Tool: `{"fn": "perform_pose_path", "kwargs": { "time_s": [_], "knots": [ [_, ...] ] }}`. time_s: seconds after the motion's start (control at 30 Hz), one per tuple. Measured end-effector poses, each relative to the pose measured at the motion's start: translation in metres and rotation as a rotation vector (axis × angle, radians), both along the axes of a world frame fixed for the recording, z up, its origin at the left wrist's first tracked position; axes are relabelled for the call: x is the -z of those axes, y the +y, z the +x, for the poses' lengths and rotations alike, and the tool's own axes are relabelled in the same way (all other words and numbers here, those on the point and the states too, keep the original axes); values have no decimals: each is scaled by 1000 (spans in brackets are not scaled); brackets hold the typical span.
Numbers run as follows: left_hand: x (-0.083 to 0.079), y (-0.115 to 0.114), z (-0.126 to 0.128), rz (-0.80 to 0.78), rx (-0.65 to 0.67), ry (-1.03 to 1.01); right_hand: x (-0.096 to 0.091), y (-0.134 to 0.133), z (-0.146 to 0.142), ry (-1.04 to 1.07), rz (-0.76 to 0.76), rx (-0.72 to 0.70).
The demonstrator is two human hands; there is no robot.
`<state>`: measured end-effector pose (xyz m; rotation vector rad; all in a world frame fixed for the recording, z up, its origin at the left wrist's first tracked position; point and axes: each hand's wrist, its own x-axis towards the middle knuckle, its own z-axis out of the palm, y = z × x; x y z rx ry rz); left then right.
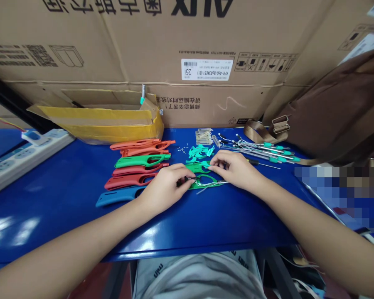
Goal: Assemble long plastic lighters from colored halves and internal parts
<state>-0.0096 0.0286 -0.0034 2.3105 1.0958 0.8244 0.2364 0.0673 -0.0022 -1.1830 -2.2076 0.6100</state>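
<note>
My left hand (166,185) is closed, thumb against fingers, on a small black part (187,179) with thin white wires (209,184) beside it, crossing a bright-green plastic handle shell (193,187). My right hand (237,167) pinches a small teal plastic piece (205,164) at its fingertips. The shell lies between them on the glossy blue surface (199,216). Beyond, I see a heap of teal plastic bits (200,152); rightward, thin metal rods with teal collars (273,159); leftward, orange, green, red and blue handles (127,181).
</note>
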Motion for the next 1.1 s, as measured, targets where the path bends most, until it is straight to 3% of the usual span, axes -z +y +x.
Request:
{"fn": "perform_pose_path", "kwargs": {
  "time_s": [0.3,1.1],
  "knots": [
    [-2,0,2,-1,-22,10,-25,-8,11,-150,-66,-368],
    [1,1,1,-26,-38,-38,-18,-15,6,-183,93,-364]
  ]
}}
